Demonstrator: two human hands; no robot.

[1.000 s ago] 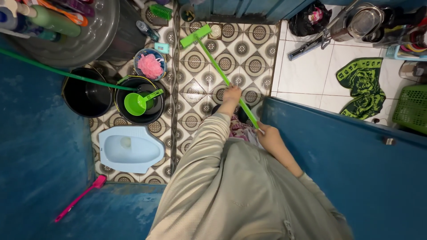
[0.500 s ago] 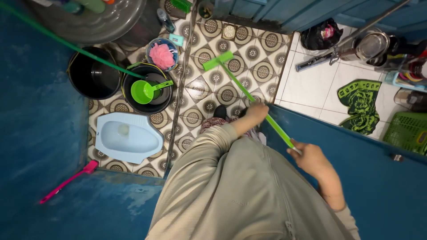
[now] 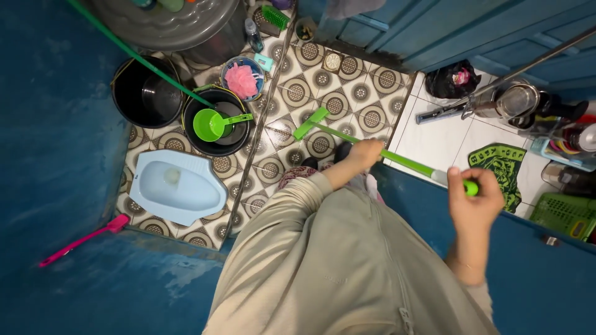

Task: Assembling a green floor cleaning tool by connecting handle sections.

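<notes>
The green long-handled floor brush (image 3: pixel 347 138) lies at a slant across the patterned floor tiles (image 3: pixel 366 93), head down on the tiles, with the left hand (image 3: pixel 363 155) closed around the mid-handle and the right hand (image 3: pixel 475 201) closed around the handle's upper end. To the left stand two black buckets: one (image 3: pixel 217 133) holds a green dipper (image 3: pixel 211 124), the other (image 3: pixel 144 93) shows no contents. A small blue basin (image 3: pixel 231 65) holds a pink scrubber (image 3: pixel 241 79), just above the light-blue squat toilet (image 3: pixel 174 186).
</notes>
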